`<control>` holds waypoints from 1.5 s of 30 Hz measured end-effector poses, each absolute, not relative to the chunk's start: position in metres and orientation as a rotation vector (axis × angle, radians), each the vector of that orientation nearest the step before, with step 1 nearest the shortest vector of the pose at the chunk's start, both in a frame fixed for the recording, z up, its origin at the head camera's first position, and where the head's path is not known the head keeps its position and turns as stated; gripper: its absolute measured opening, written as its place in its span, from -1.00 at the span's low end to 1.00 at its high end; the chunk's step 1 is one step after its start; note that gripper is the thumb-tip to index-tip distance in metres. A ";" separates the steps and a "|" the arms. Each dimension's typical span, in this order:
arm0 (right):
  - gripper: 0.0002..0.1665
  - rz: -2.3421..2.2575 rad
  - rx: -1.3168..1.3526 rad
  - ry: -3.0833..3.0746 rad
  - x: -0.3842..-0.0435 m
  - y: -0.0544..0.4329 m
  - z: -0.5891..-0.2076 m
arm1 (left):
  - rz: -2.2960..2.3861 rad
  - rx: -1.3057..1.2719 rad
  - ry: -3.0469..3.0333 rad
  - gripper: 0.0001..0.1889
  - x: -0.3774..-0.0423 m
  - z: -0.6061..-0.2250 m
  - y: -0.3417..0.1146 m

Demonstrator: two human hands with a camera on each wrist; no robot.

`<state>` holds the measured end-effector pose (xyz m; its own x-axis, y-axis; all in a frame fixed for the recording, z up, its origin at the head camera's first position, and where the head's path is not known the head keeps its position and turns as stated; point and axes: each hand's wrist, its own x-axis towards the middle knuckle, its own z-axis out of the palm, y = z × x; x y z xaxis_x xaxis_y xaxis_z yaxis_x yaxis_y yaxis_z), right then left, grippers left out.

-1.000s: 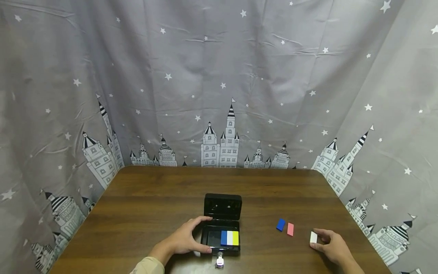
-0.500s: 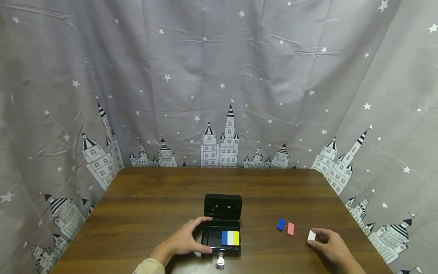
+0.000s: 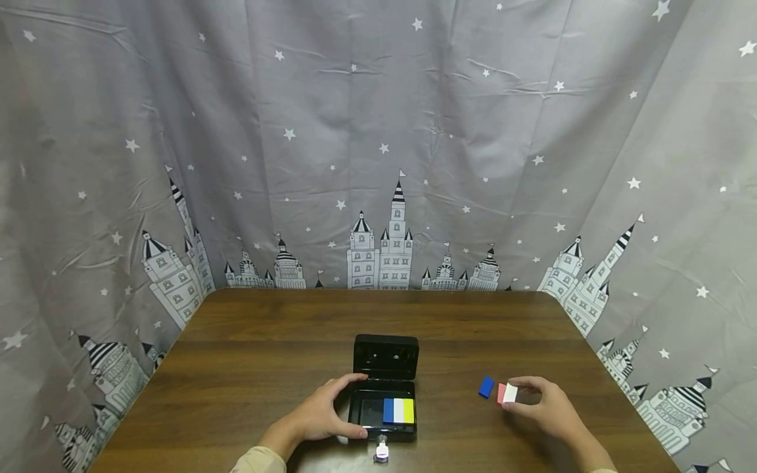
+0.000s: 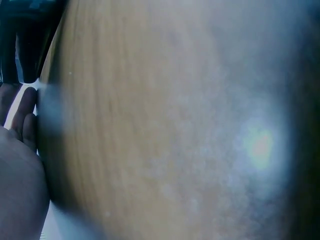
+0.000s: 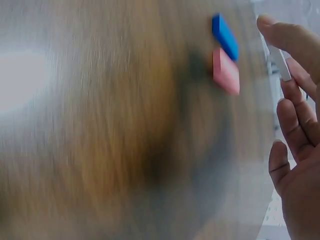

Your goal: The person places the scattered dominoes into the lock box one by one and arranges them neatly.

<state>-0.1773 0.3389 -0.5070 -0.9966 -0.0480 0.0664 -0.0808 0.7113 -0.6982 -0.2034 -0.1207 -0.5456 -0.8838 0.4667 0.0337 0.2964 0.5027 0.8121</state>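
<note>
Since the frame half a second back, the right hand (image 3: 547,410) and its white block (image 3: 510,393) have shifted between 9 and 10 o'clock; the left hand (image 3: 322,410) looks unmoved. From left: left hand's thumb and forefinger span the 9 o'clock end of the open black case (image 3: 370,412), clamped on it, lid (image 3: 386,357) raised at 12 o'clock. Inside, toward 3 o'clock, blue strip (image 3: 388,410), white strip (image 3: 398,410) and yellow strip (image 3: 409,410) sit side by side. Well off at 3 o'clock from the case: loose blue block (image 3: 486,387), then pink block (image 3: 501,393), partly masked by the white block, which the right thumb and fingers pinch. Step in hand, judged: carrying the white block. Next move likely calls for a firm pinch and clearance over the pink block. White block: small, flat, plain, rectangular; right wrist view shows a thin edge.
</note>
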 end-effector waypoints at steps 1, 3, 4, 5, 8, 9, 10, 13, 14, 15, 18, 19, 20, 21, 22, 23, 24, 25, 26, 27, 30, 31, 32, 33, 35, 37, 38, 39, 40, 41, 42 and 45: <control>-0.41 1.191 0.127 -2.852 -0.179 0.334 -0.506 | 1.322 0.653 2.555 -0.02 -0.203 -0.546 -0.121; -0.43 1.219 0.175 -2.829 -0.181 0.325 -0.504 | 1.322 0.650 2.553 -0.02 -0.203 -0.546 -0.121; -0.44 1.225 0.206 -2.825 -0.182 0.320 -0.503 | 1.324 0.653 2.552 -0.02 -0.203 -0.546 -0.120; -0.45 1.235 0.238 -2.819 -0.183 0.315 -0.503 | 1.325 0.657 2.553 -0.01 -0.203 -0.547 -0.120; -0.46 1.259 0.330 -2.799 -0.185 0.300 -0.502 | 1.329 0.669 2.558 0.00 -0.203 -0.548 -0.120; -0.46 1.262 0.361 -2.795 -0.186 0.295 -0.502 | 1.329 0.674 2.562 0.00 -0.203 -0.548 -0.120; -0.46 1.259 0.399 -2.795 -0.186 0.290 -0.502 | 1.329 0.676 2.564 0.00 -0.203 -0.548 -0.120; -0.46 1.271 0.479 -2.781 -0.188 0.275 -0.504 | 1.320 0.676 2.566 0.02 -0.203 -0.548 -0.121; -0.46 1.273 0.498 -2.783 -0.189 0.270 -0.505 | 1.317 0.674 2.566 0.02 -0.203 -0.547 -0.121; -0.46 1.275 0.515 -2.786 -0.189 0.266 -0.505 | 1.313 0.671 2.566 0.03 -0.203 -0.547 -0.121; -0.47 1.276 0.548 -2.780 -0.190 0.251 -0.506 | 1.307 0.669 2.563 0.04 -0.203 -0.546 -0.121; -0.47 1.278 0.559 -2.775 -0.190 0.247 -0.506 | 1.308 0.669 2.562 0.05 -0.203 -0.545 -0.121; -0.48 1.281 0.567 -2.772 -0.191 0.242 -0.506 | 1.311 0.668 2.559 0.05 -0.203 -0.545 -0.121; -0.48 1.293 0.581 -2.761 -0.191 0.238 -0.506 | 1.313 0.667 2.558 0.06 -0.203 -0.544 -0.121; -0.49 1.304 0.594 -2.756 -0.191 0.234 -0.506 | 1.316 0.670 2.556 0.07 -0.203 -0.544 -0.121; -0.49 1.330 0.613 -2.751 -0.192 0.230 -0.507 | 1.316 0.670 2.558 0.07 -0.203 -0.544 -0.121; -0.49 1.334 0.623 -2.756 -0.192 0.226 -0.507 | 1.315 0.666 2.558 0.08 -0.203 -0.544 -0.122; -0.49 1.344 0.627 -2.766 -0.193 0.222 -0.507 | 1.315 0.664 2.561 0.09 -0.203 -0.544 -0.122; -0.49 1.355 0.634 -2.775 -0.193 0.219 -0.507 | 1.311 0.666 2.566 0.09 -0.203 -0.544 -0.122; -0.49 1.361 0.639 -2.786 -0.193 0.215 -0.507 | 1.307 0.668 2.569 0.10 -0.203 -0.545 -0.122; -0.49 1.365 0.661 -2.801 -0.195 0.205 -0.506 | 1.303 0.675 2.577 0.10 -0.204 -0.546 -0.122; -0.49 1.371 0.671 -2.796 -0.195 0.201 -0.506 | 1.308 0.681 2.578 0.10 -0.205 -0.547 -0.121; -0.49 1.376 0.682 -2.790 -0.196 0.197 -0.506 | 1.313 0.685 2.579 0.10 -0.205 -0.547 -0.121; -0.50 1.384 0.693 -2.783 -0.197 0.194 -0.506 | 1.319 0.687 2.580 0.10 -0.205 -0.548 -0.121; -0.50 1.394 0.721 -2.768 -0.198 0.186 -0.507 | 1.324 0.686 2.586 0.10 -0.205 -0.548 -0.121; -0.51 1.406 0.741 -2.764 -0.198 0.179 -0.508 | 1.325 0.682 2.589 0.10 -0.204 -0.549 -0.121; -0.51 1.407 0.747 -2.765 -0.198 0.175 -0.509 | 1.322 0.683 2.591 0.09 -0.204 -0.549 -0.121; -0.51 1.404 0.751 -2.768 -0.197 0.172 -0.509 | 1.318 0.682 2.591 0.09 -0.203 -0.549 -0.122; -0.52 1.396 0.758 -2.771 -0.197 0.169 -0.510 | 1.318 0.682 2.589 0.09 -0.203 -0.549 -0.122; -0.52 1.393 0.763 -2.774 -0.197 0.166 -0.510 | 1.320 0.685 2.587 0.09 -0.203 -0.549 -0.122; -0.53 1.385 0.766 -2.780 -0.197 0.163 -0.509 | 1.323 0.689 2.584 0.09 -0.202 -0.548 -0.122; -0.53 1.354 0.797 -2.780 -0.199 0.153 -0.509 | 1.334 0.700 2.570 0.08 -0.202 -0.547 -0.121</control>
